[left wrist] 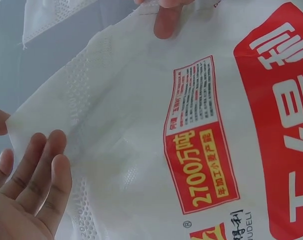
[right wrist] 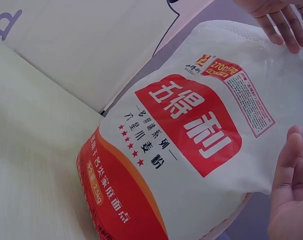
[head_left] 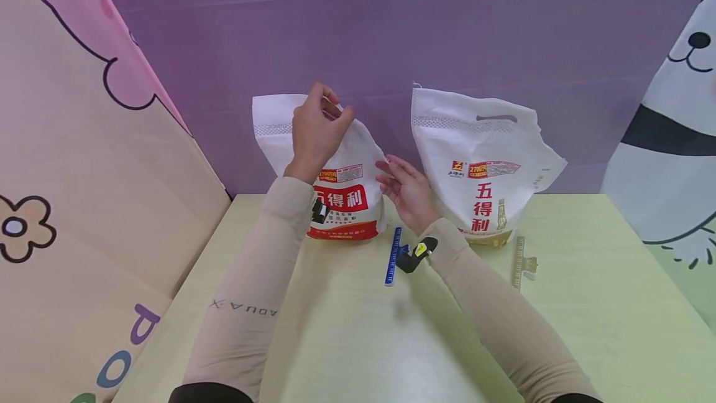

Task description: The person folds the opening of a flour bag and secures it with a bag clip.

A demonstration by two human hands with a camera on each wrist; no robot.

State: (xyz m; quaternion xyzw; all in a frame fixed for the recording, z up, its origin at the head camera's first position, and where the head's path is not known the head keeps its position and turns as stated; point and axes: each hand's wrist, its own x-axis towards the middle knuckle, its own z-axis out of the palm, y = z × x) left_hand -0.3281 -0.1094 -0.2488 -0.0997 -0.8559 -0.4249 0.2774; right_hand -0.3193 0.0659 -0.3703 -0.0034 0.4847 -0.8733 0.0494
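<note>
pinching the folded top of the red-labelled flour bag point(head_left: 341, 191) with the left hand point(head_left: 316, 129), bag upright on the pale green table point(head_left: 347, 328) against the purple wall. right hand point(head_left: 408, 191) with fingers relaxed and apart, just beside the bag's right edge. blue clip point(head_left: 393, 256) flat below; second flour bag point(head_left: 481, 166) and gold clip point(head_left: 521, 261) to the right.

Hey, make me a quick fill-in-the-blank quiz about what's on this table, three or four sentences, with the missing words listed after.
1. The left hand pinches the top of the flour bag with the ____ label.
2. The right hand is ____ beside that bag.
3. A ____ sealing clip lies between the forearms.
4. The second bag stands to the ____ of the first.

Missing words: red; open; blue; right
</note>
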